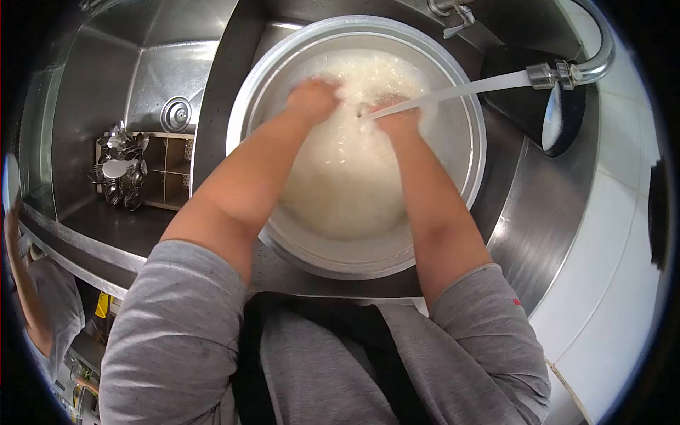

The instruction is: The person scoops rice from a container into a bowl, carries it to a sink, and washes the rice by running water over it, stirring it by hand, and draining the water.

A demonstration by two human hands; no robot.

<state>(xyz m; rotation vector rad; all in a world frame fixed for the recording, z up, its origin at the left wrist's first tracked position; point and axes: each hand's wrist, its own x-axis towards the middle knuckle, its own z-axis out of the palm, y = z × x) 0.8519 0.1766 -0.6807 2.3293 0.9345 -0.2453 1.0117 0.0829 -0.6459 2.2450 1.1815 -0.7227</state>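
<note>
A big round metal pot [249, 106] stands in the sink, filled with cloudy whitish water [347, 177]. My left hand [314, 100] reaches into the upper left part of it, its fingers hidden under the froth. Just right of it, my right hand [398, 117] is also partly in the cloudy water, with its fingers blurred and covered. A stream of water [460, 91] runs from the tap [559, 74] and lands by my right hand. Whether either hand holds anything cannot be seen.
At left, a second sink basin [159, 78] holds a divided rack [166, 173] with spoons and other cutlery [122, 166]. A dark object [567, 120] lies right of the pot. A second small tap [457, 18] is at the top. Another person's arm [30, 290] shows at the far left.
</note>
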